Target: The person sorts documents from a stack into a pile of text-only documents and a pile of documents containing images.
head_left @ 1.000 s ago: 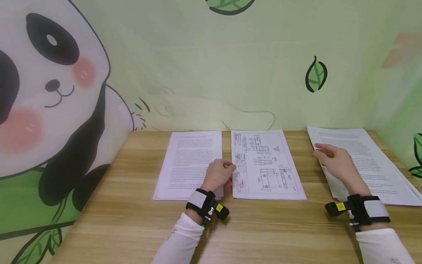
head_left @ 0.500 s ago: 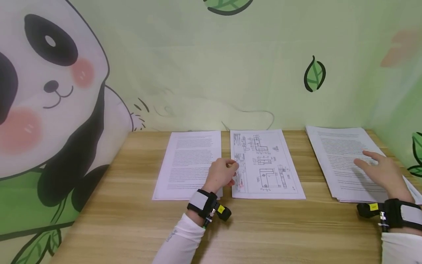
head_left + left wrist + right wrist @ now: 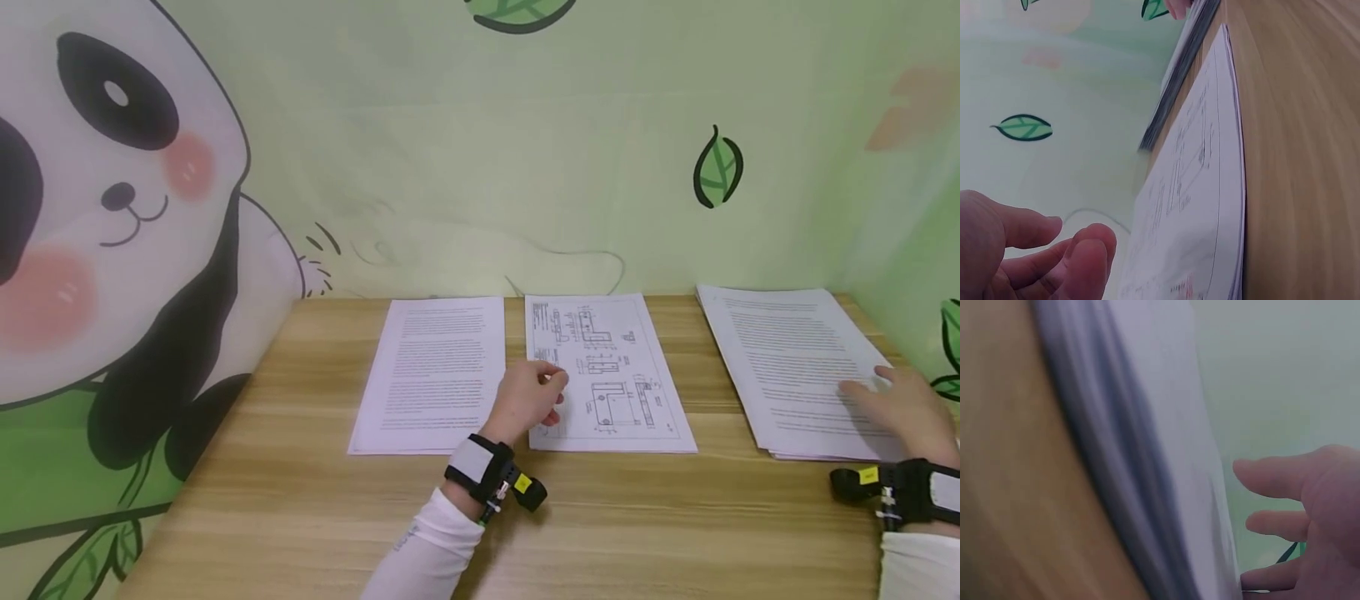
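The drawing pile [image 3: 618,358] lies flat, its far edge close to the wall [image 3: 525,167] and its near edge facing a broad stretch of bare table [image 3: 637,517]. A narrow strip of wood parts it from the text pile [image 3: 431,375] on its left; a wider strip runs between it and the thick stack [image 3: 787,358] on its right, whose near edge shows uneven sheets. The left hand [image 3: 525,402] is over the drawing pile's left edge, fingers loosely bent, thumb a little apart from them, gripping nothing visible. The right hand [image 3: 903,412], well right of the drawing pile, is at the thick stack with fingers spread; contact there cannot be told. In all, three paper piles, two hands and two wristbands show; the sheets cannot be counted.
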